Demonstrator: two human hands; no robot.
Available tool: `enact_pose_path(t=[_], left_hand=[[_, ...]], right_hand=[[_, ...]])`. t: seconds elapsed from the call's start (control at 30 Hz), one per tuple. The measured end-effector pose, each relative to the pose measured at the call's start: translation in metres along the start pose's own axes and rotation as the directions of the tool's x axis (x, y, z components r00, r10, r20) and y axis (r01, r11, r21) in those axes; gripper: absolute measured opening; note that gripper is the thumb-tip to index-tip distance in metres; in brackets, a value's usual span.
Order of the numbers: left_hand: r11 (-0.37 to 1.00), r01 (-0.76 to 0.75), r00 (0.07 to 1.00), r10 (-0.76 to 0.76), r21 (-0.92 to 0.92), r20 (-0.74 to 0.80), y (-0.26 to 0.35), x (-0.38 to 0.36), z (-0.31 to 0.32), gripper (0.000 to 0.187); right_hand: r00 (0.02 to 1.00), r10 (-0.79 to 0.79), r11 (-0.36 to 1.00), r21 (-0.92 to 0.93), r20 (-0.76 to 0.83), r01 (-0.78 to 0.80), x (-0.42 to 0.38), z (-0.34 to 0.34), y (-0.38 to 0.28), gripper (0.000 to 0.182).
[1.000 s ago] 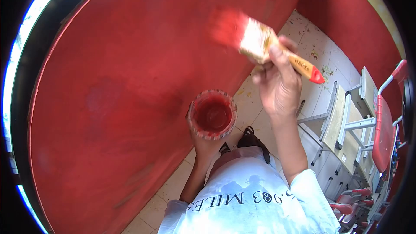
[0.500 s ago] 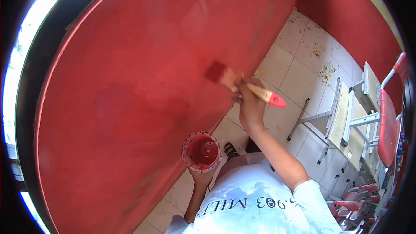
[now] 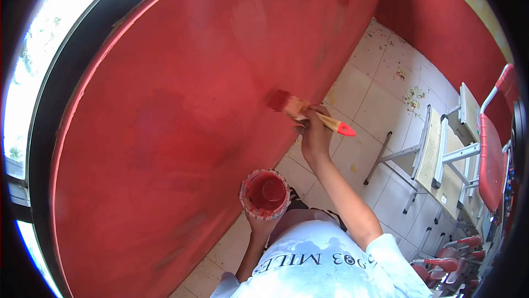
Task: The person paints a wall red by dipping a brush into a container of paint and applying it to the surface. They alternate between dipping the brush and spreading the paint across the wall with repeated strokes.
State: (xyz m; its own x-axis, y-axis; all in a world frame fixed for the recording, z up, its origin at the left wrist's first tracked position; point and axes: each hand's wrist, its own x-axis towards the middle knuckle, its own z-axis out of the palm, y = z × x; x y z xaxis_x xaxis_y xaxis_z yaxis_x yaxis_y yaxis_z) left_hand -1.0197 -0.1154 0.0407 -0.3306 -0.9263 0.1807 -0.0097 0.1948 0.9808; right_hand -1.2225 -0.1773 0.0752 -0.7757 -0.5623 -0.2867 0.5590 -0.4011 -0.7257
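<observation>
My right hand (image 3: 317, 135) is closed round the wooden handle of a paintbrush (image 3: 330, 124) with a red tip. The brush's red-coated bristles meet the red wall (image 3: 182, 105), whose surface shows darker patches and grey streaks low down. Lower and to the left, my left hand (image 3: 263, 225) holds up a paint cup (image 3: 242, 194) by its side and underside. Red paint fills part of the cup, and its rim is smeared. Most of the left fingers are hidden beneath the cup.
Pale floor tiles (image 3: 358, 154) carry bits of debris (image 3: 414, 97). Desks (image 3: 435, 165) with metal legs and a red chair (image 3: 489, 160) stand at the right, with more red chairs (image 3: 443, 263) below. A dark window frame (image 3: 49, 116) edges the wall at left.
The brush has moved slightly down and to the left in the view, still at the wall. The paint cup has shifted right. The whole view has turned a little.
</observation>
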Motion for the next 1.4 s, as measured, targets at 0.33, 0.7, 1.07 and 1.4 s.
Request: enact_pose_path(t=[0.33, 0.7, 1.07, 1.4], left_hand=[[0.992, 0.013, 1.0, -0.016, 0.123, 0.02, 0.017, -0.029, -0.029, 0.09], [0.988, 0.095, 0.985, -0.111, 0.121, 0.129, 0.018, -0.079, -0.084, 0.065], [0.999, 0.043, 0.901, -0.046, 0.017, 0.432, -0.016, -0.039, -0.104, 0.074], [0.999, 0.012, 0.9, 0.005, -0.037, 0.436, 0.009, -0.004, -0.101, 0.081]], right_hand=[[0.905, -0.332, 0.921, 0.3, 0.266, 0.25, -0.008, 0.109, -0.074, 0.022], [0.907, -0.366, 0.864, -0.287, 0.21, 0.415, -0.011, 0.06, -0.022, 0.012], [0.993, -0.114, 0.992, 0.065, 0.028, 0.112, -0.023, 0.044, 0.017, 0.019], [0.753, -0.622, 0.761, -0.063, 0.213, 0.646, -0.062, 0.154, -0.081, 0.007]])
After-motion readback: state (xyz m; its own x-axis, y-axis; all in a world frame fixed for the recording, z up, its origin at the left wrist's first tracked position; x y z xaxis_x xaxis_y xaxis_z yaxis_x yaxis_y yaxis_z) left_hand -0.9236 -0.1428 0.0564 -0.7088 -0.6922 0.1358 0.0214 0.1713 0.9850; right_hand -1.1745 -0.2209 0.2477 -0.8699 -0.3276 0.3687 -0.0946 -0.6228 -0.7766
